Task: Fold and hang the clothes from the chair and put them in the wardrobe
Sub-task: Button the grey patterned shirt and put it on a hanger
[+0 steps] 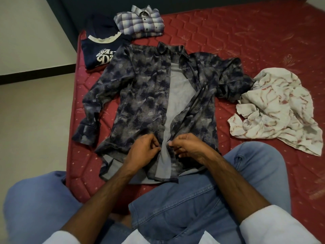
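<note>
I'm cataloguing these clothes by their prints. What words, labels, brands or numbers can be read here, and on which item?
"An..." above "D...": white script print on the folded navy T-shirt with a cream collar; the rest is hidden under the dark blue-grey patterned shirt.
A smaller line above that print: too small to read.
Folded plaid shirt, crumpled white cloth with red marks, red quilted mattress: no text readable.

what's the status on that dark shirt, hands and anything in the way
Both hands, left and right, pinching the placket edges near the hem. Patterned shirt flat on mattress, front unbuttoned. Crumpled white cloth lies beside its right sleeve.
</note>
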A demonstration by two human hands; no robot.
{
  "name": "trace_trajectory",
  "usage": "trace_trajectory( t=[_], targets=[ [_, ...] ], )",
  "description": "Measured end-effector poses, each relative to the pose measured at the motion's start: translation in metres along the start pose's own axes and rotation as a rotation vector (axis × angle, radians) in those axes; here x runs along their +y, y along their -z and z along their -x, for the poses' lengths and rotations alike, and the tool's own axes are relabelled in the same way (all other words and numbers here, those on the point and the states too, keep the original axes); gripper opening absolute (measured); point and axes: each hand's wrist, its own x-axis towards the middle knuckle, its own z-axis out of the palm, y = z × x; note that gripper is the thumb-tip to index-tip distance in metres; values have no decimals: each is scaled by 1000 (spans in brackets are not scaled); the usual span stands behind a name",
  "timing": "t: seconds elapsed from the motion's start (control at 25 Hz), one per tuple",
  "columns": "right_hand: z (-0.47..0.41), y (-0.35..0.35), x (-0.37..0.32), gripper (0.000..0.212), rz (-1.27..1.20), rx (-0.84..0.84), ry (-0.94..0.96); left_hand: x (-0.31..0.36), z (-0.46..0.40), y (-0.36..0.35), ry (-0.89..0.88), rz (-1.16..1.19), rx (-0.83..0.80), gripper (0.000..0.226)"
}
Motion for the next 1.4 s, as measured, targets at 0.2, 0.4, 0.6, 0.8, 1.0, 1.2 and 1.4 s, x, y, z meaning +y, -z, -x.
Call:
trace_trajectory(
  t=[0.2, 0.4, 0.6, 0.8, 1.0, 1.2, 1.4],
  targets=[
    [-1, 1, 5, 15, 65, -63, 20, 10, -5, 6, 200, 201, -73, 14],
    [-3, -7, 5, 15, 87, -26, -12, 14, 4, 11, 432, 698, -134, 13],
    [-11, -16, 11, 18, 125, 36, 58, 9, 6, 15, 498, 910, -181, 11],
    [-14, -17, 14, 16, 84, 64, 51, 9, 9, 20, 562, 1071, -224, 17],
    [-12, -20, 12, 6, 47, 91, 144, 12, 11, 14, 566, 1029, -218, 21],
    [-13, -23, 17, 5, 132, 130, 198, 11, 13, 11, 575, 1015, -201, 23],
    [-13, -27, 20, 8, 140, 181, 213, 14, 13, 8, 566, 987, -184, 22]
  ],
)
